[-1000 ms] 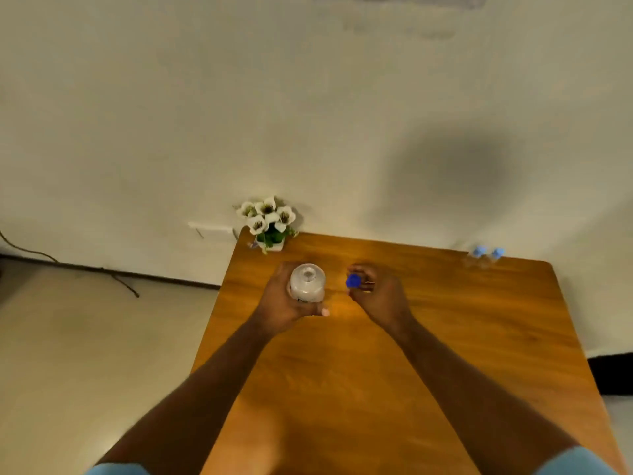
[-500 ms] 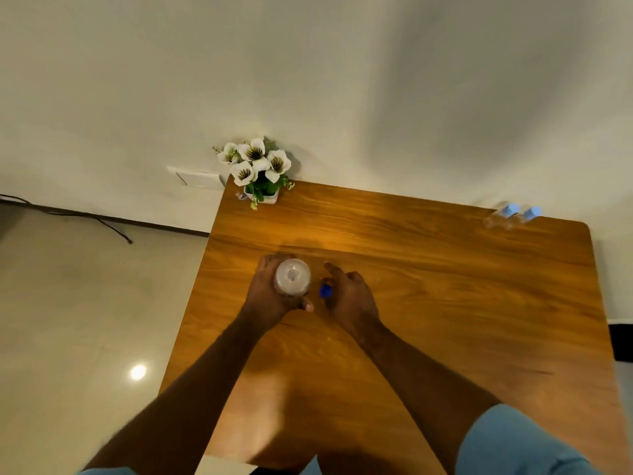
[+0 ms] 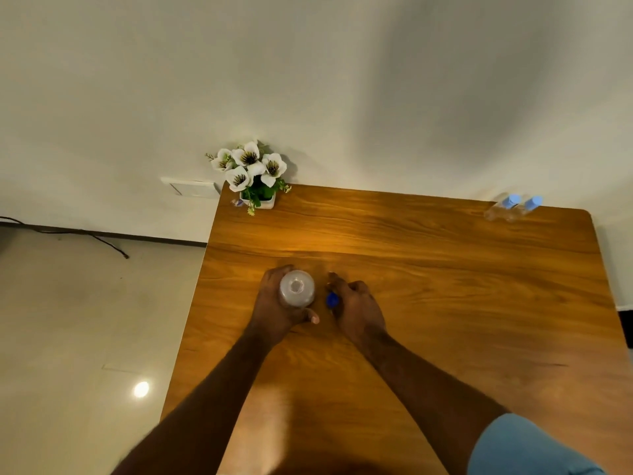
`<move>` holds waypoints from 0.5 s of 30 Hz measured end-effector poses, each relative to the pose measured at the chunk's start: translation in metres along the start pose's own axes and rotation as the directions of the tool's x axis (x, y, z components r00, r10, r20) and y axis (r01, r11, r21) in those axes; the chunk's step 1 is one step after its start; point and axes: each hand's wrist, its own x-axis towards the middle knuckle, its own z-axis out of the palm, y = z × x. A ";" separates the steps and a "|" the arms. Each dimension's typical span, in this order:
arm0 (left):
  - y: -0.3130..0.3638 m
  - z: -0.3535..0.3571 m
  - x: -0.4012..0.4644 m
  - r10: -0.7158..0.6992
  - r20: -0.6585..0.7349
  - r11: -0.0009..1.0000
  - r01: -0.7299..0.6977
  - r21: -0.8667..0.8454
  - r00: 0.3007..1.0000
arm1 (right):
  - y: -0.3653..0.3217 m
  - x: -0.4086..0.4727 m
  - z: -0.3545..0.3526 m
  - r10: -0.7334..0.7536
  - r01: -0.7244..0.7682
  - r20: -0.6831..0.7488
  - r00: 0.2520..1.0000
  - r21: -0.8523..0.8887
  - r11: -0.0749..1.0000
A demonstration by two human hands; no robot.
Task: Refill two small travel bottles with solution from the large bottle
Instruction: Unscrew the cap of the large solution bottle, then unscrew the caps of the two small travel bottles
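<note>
Centrally, clear uncapped large bottle (image 3: 296, 289) gripped by left hand (image 3: 274, 308), right hand (image 3: 356, 308) fingers pinching blue cap (image 3: 331, 299)

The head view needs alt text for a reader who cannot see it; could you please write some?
A left hand grips an uncapped large clear bottle on a wooden table, while the right hand holds its blue cap beside it. Two small blue-capped bottles wait at the far right corner.

White flowers in pot (image 3: 255, 174) at wooden table's (image 3: 445, 286) far-left corner; cable (image 3: 85, 234) on floor.
</note>
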 end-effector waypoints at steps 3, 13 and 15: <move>0.001 -0.007 -0.006 -0.006 -0.003 1.000 0.006 -0.018 1.000 | -0.001 -0.010 -0.009 -0.008 0.008 0.010 1.000 0.011 1.000; 0.095 -0.028 -0.042 0.373 -0.059 0.923 -0.364 0.122 0.926 | -0.002 -0.076 -0.084 -0.060 0.053 -0.180 0.982 -0.044 0.998; 0.116 -0.025 -0.041 0.460 -0.052 0.873 -0.440 0.210 0.886 | 0.000 -0.087 -0.098 -0.041 0.031 -0.253 0.967 -0.043 0.999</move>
